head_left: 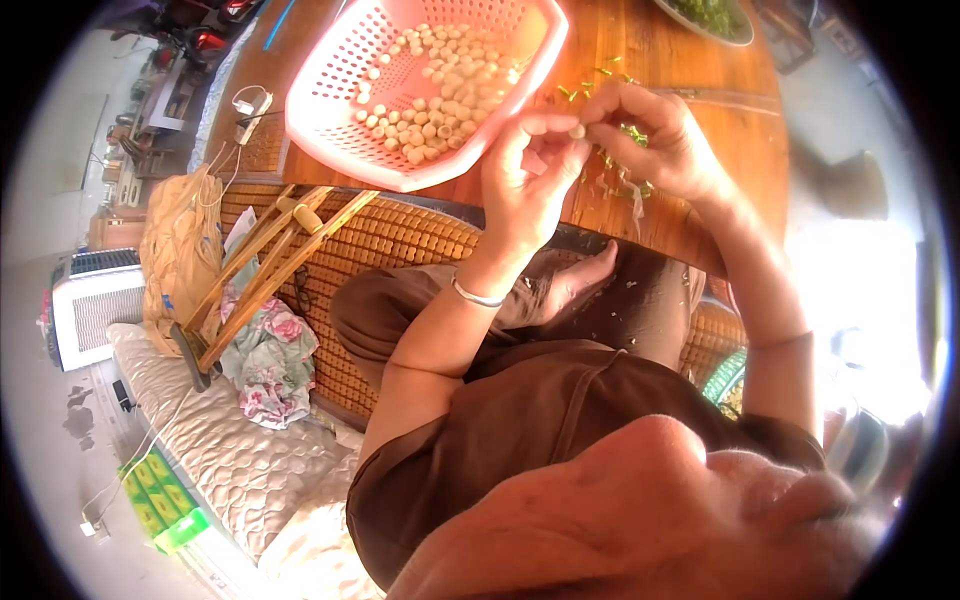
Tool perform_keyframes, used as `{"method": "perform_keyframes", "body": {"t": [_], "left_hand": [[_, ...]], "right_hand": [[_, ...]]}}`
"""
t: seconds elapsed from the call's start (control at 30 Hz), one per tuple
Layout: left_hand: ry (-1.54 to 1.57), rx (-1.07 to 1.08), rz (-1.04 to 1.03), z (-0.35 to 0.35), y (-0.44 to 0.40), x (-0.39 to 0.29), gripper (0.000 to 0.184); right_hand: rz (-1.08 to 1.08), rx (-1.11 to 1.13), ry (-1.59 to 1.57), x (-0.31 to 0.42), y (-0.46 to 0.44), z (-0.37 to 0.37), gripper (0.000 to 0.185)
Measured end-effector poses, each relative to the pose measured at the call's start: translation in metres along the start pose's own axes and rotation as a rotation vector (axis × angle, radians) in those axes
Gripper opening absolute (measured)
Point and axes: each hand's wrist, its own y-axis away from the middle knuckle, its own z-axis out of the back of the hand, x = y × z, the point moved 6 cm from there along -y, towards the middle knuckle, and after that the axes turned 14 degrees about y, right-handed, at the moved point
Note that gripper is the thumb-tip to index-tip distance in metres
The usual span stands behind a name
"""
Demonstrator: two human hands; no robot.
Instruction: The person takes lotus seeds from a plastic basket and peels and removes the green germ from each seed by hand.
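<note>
A small pale lotus seed (578, 131) is pinched between the fingertips of both hands, above the wooden table. My left hand (527, 185), with a bracelet on its wrist, is closed on the seed from the left, palm partly turned up. From the right, my right hand (660, 140) holds the same seed between thumb and forefinger. Just left of my hands stands a pink plastic basket (400, 178) with many round, pale seeds (440, 120) inside. Green and whitish peel scraps (638, 190) lie on the table under and beside my right hand.
A bowl (745, 38) of green bits stands at the table's far edge (700, 70). On the left are a power strip (252, 118) with cords, wooden crutches (270, 260) and a flowered cloth (270, 350) on the bench. A green basket (724, 376) is at the right.
</note>
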Motion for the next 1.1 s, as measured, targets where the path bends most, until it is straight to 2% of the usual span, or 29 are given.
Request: {"method": "perform_keyframes", "body": {"t": [0.37,0.6,0.67,0.9,0.97,1.1], "left_hand": [[-0.067,-0.048,-0.024,-0.002,0.002,0.001,0.023],[-0.234,-0.073,-0.084,0.002,0.004,0.003,0.025],[-0.224,-0.086,-0.080,0.001,0.004,0.003,0.022],[-0.166,-0.081,-0.054,0.000,0.002,0.004,0.020],[-0.163,-0.084,-0.048,0.001,0.002,0.005,0.019],[-0.132,-0.084,-0.016,0.002,0.002,0.007,0.018]], "right_hand": [[0.026,-0.017,0.207,0.010,0.000,0.001,0.009],[-0.088,-0.004,0.140,0.004,0.003,-0.006,0.007],[-0.165,0.018,0.051,-0.002,0.005,-0.009,0.006],[-0.191,0.005,0.058,-0.003,0.006,-0.011,0.004],[-0.057,-0.116,0.142,0.002,0.005,-0.007,0.007],[0.066,-0.164,0.336,0.012,0.006,-0.005,0.009]]}}
